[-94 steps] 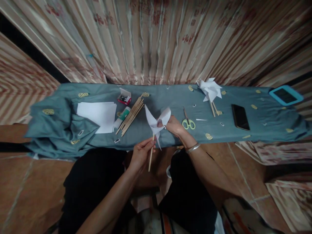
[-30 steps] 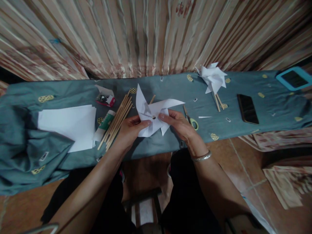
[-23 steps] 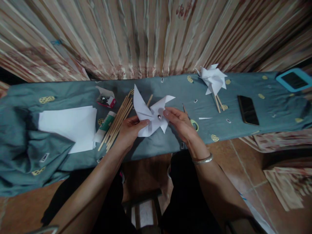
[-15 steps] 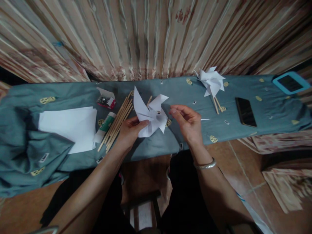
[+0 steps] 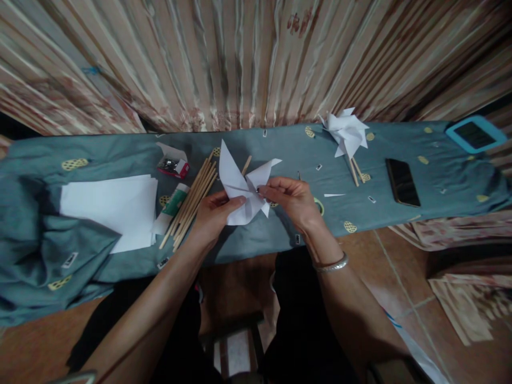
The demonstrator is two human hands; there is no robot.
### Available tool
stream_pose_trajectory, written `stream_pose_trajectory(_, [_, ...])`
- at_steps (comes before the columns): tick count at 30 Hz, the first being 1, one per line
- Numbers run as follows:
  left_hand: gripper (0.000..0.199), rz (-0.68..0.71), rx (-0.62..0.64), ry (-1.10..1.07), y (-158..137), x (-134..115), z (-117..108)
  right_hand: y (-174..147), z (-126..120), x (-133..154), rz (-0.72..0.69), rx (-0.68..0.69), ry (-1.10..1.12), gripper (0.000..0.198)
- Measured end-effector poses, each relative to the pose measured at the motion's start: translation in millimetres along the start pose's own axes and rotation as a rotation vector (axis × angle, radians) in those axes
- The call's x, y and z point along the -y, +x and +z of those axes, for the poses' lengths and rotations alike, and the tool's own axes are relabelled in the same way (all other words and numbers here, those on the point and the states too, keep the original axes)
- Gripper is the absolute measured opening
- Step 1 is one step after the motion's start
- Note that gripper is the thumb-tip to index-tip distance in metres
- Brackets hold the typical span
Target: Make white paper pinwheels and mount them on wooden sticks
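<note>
A white paper pinwheel (image 5: 239, 205) is held over the table, its pointed blades spread. My left hand (image 5: 214, 216) pinches its lower left part, thumb on top. At the hub, the closed fingertips of my right hand (image 5: 290, 200) touch the paper beside a tiny dark spot, too small to name. The tip of a wooden stick (image 5: 247, 164) shows behind the pinwheel; its other end is hidden. Left of my left hand lies a bundle of wooden sticks (image 5: 192, 205). A roll of tape (image 5: 319, 206) is partly covered by my right hand.
White paper sheets (image 5: 114, 208), a green-and-white tube (image 5: 174, 208) and an open small box (image 5: 173, 164) of shiny metal pieces are on the left. Rightward are finished-looking pinwheels (image 5: 346, 133) on sticks, a paper sliver (image 5: 334, 195), a phone (image 5: 403, 182) and a blue-framed device (image 5: 476, 134).
My right hand has moved left from beside the pinwheel onto its hub. The tape roll and more of the paper sliver have come into view. My left hand keeps its grip.
</note>
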State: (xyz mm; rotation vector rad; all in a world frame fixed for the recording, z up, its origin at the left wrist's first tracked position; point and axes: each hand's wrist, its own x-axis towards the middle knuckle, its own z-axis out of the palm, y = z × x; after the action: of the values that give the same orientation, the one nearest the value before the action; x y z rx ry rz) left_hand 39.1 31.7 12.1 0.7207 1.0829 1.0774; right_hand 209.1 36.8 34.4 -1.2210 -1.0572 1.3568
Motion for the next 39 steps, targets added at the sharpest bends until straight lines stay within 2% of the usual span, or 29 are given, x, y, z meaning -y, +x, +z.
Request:
stream_pose_trajectory(8, [0.040,-0.050,-0.028,-0.033,0.9,-4.0,2.2,-2.9,-1.1,-0.3,0.046,0.001,0.038,0.021])
stream_pose_trajectory(16, [0.036,-0.026,-0.027,-0.015,3.8,-2.8,5.1,-2.2,-0.9,-4.1,0.071,0.030,0.086,0.026])
stream_pose_trajectory(24, [0.035,-0.015,-0.059,-0.019,6.2,-5.1,10.5,-0.3,-1.6,-8.6,0.066,0.044,0.034,0.032])
stream_pose_trajectory(39, [0.029,-0.073,-0.041,-0.018,9.0,0.9,10.7,-5.4,-0.8,-8.4,-0.010,0.033,-0.018,0.017])
